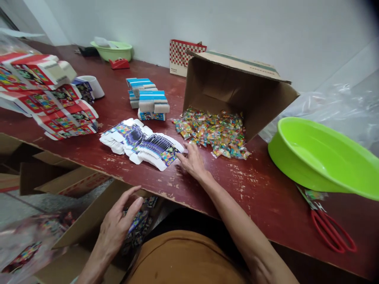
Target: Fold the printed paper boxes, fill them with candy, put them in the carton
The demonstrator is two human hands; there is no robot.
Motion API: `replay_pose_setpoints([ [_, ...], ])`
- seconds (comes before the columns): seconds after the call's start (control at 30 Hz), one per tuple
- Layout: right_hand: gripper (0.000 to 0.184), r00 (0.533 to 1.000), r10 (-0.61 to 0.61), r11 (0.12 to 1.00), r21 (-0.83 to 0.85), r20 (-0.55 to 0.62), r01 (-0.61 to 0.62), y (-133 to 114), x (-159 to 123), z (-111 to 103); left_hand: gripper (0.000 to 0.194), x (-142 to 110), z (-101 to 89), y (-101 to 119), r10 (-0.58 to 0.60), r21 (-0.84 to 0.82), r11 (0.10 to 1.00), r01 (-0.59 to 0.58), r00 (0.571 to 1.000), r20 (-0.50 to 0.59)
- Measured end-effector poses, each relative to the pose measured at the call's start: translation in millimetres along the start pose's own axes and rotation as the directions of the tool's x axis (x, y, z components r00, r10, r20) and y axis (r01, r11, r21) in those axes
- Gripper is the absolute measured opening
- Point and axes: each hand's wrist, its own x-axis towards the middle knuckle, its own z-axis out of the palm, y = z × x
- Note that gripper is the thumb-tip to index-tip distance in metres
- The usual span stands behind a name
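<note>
A fanned row of flat, unfolded purple printed cartons (154, 148) lies near the front edge of the dark red table. At its right end my right hand (192, 161) pinches the edge of the last flat carton between thumb and fingers. My left hand (117, 221) is in the air in front of the table edge, fingers curved and apart, with nothing in it. Beneath that hand, an open cardboard box (85, 213) on the floor side holds several small dark printed packs (139, 225). Small bags of colourful candy (210, 132) spill from a tipped cardboard box (237, 86) beyond my right hand.
Bundled red cartons (65, 118) are piled at the left, beside a white tape roll (94, 86). Blue-and-white carton bundles (152, 102) stand mid-table. A green basin (310, 157) and red-handled scissors (331, 232) are at right. Behind are a red tape dispenser (120, 64) and a checkered bag (179, 55).
</note>
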Motion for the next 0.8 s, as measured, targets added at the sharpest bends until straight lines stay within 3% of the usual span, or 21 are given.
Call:
replay_pose_setpoints([
  [0.1,0.054,0.995,0.086,0.978,-0.192,0.056,-0.074,-8.1,17.2,6.6,0.047,9.5,4.9,10.3,0.106,0.064,0.993,-0.103,0.993,-0.047],
  [0.2,0.054,0.989,0.140,0.968,-0.217,0.048,-0.127,-11.9,18.8,13.8,0.041,18.1,16.5,23.0,0.170,0.058,0.984,-0.166,0.982,-0.077],
  [0.27,0.052,0.985,0.169,0.980,-0.099,-0.032,-0.171,-8.6,17.9,17.7,0.039,22.8,21.5,27.9,0.191,0.050,0.981,-0.187,0.978,-0.089],
  [0.33,0.042,0.974,0.209,0.971,0.132,-0.085,-0.197,-1.8,16.4,18.3,0.039,26.4,22.5,30.6,0.229,0.048,0.973,-0.225,0.967,-0.109],
  [0.43,0.024,0.975,0.220,0.891,0.410,-0.022,-0.192,8.7,8.5,7.3,0.039,28.7,17.5,36.0,0.324,0.078,0.946,-0.315,0.927,-0.187],
  [0.53,0.028,0.985,0.150,0.839,0.515,0.090,-0.175,12.3,-9.7,-17.5,0.042,27.8,11.2,46.6,0.342,0.047,0.939,-0.341,0.904,-0.258],
  [0.6,0.031,0.981,0.034,0.754,0.639,0.192,-0.152,9.6,-24.5,-35.0,0.044,26.0,11.7,54.2,0.266,-0.153,0.946,-0.285,0.955,-0.134],
  [0.63,0.031,0.972,-0.033,0.702,0.697,0.234,-0.144,7.2,-31.6,-42.2,0.046,24.8,14.2,57.1,0.215,-0.289,0.936,-0.201,0.976,0.016],
  [0.67,0.031,0.959,-0.097,0.650,0.746,0.267,-0.142,4.4,-38.0,-47.8,0.049,23.4,18.1,59.0,0.173,-0.405,0.911,-0.073,0.961,0.215],
  [0.7,0.030,0.945,-0.148,0.610,0.779,0.293,-0.146,1.7,-43.5,-51.8,0.052,21.7,23.2,60.0,0.148,-0.474,0.877,0.079,0.894,0.423],
  [0.73,0.029,0.932,-0.181,0.585,0.796,0.313,-0.154,-0.6,-48.0,-54.2,0.054,19.7,29.0,60.0,0.147,-0.493,0.842,0.219,0.785,0.601],
  [0.8,0.028,0.908,-0.228,0.550,0.816,0.350,-0.176,-3.5,-54.8,-55.4,0.056,15.2,40.8,57.9,0.177,-0.472,0.779,0.413,0.577,0.797],
])
